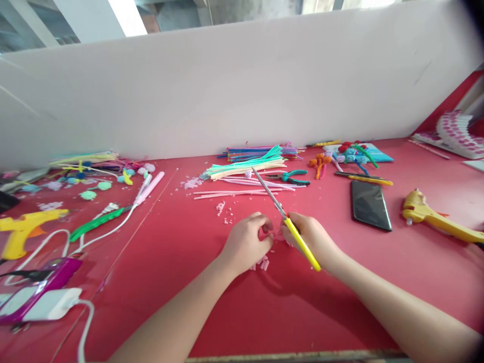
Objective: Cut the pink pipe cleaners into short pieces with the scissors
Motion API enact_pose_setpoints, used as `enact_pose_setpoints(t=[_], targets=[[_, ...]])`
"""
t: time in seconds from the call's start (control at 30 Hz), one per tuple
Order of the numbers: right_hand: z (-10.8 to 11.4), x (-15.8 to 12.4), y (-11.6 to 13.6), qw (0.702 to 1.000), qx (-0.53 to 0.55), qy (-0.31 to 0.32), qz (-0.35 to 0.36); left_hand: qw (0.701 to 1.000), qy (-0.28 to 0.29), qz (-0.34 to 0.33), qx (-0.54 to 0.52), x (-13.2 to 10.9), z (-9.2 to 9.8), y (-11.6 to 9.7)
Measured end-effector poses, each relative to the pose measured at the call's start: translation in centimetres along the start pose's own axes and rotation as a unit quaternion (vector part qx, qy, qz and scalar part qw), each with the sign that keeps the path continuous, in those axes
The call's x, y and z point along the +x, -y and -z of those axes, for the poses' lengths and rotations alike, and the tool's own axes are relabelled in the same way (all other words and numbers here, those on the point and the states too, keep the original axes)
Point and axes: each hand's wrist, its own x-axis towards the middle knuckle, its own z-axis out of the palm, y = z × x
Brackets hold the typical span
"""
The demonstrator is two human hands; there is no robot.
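In my right hand (313,237) is a pair of scissors (298,241) with yellow handles, its long blades pointing up and to the left. My left hand (247,243) is beside it, closed, thumb and fingers curled together. Something small and pinkish shows between the two hands, too blurred to name. Short pink cut pieces (263,263) lie on the red table (181,282) just under my left hand. Beyond the hands lie pink pipe cleaners (234,193), a bundle of mint-green and cream ones (245,165), and pliers (291,176) with teal handles.
A black phone (371,205) and a yellow glue gun (434,214) lie on the right. On the left are another glue gun (30,227), a purple-and-white power strip (45,297), a pink pen-shaped tool (149,188) and cables. A white panel (227,91) closes off the back.
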Motion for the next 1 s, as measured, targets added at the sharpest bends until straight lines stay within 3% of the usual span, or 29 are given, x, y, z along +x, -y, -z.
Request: enact_pose_setpoints(t=[0.3, 0.67, 0.87, 1.0], targets=[[-0.3, -0.1, 0.0, 1.000, -0.019, -0.005, 0.020, 1.000, 0.008, -0.019, -0.001, 0.0, -0.2, -0.1], [-0.5, -0.1, -0.1, 0.999, -0.016, -0.017, 0.034, 0.999, 0.003, 0.020, -0.040, -0.2, -0.3, 0.0], [0.0, -0.2, 0.0, 0.999, -0.005, -0.011, 0.038, 0.989, 0.003, 0.048, -0.142, 0.1, -0.2, 0.3], [0.9, -0.3, 0.0, 0.998, -0.052, -0.022, 0.042, 0.949, -0.067, 0.113, -0.287, 0.7, 0.5, 1.0]])
